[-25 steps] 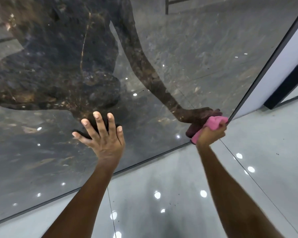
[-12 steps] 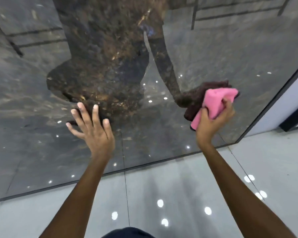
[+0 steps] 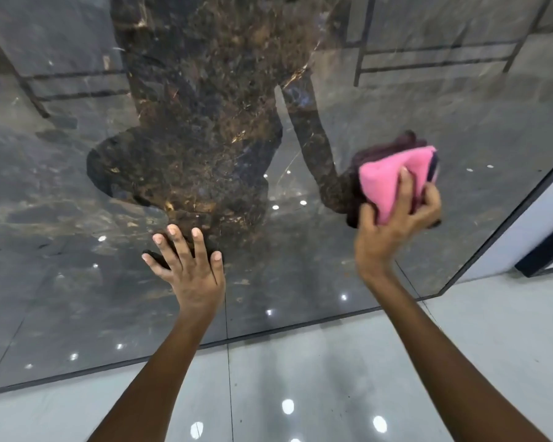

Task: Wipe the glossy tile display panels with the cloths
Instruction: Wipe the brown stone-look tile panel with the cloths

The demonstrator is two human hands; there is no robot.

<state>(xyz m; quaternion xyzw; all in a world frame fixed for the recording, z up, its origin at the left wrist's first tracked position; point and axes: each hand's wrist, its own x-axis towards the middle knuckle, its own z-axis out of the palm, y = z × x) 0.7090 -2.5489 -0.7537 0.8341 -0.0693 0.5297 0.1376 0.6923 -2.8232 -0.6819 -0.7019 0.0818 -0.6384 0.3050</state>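
A large glossy dark marble tile panel (image 3: 61, 202) stands upright in front of me and fills most of the view; it mirrors my body and both arms. My left hand (image 3: 189, 269) lies flat against the panel's lower middle with its fingers spread. My right hand (image 3: 396, 221) grips a folded pink cloth (image 3: 387, 180) and presses it against the panel's right side, not far from the panel's dark right edge.
The panel's dark bottom frame (image 3: 268, 330) meets a glossy light grey floor (image 3: 332, 378) that reflects ceiling lights. To the right of the panel stands a white wall section (image 3: 537, 224) with a dark strip at its base.
My right hand has carried the pink cloth up from the panel's lower right corner to a higher spot on its right side. The left hand stays flat on the panel.
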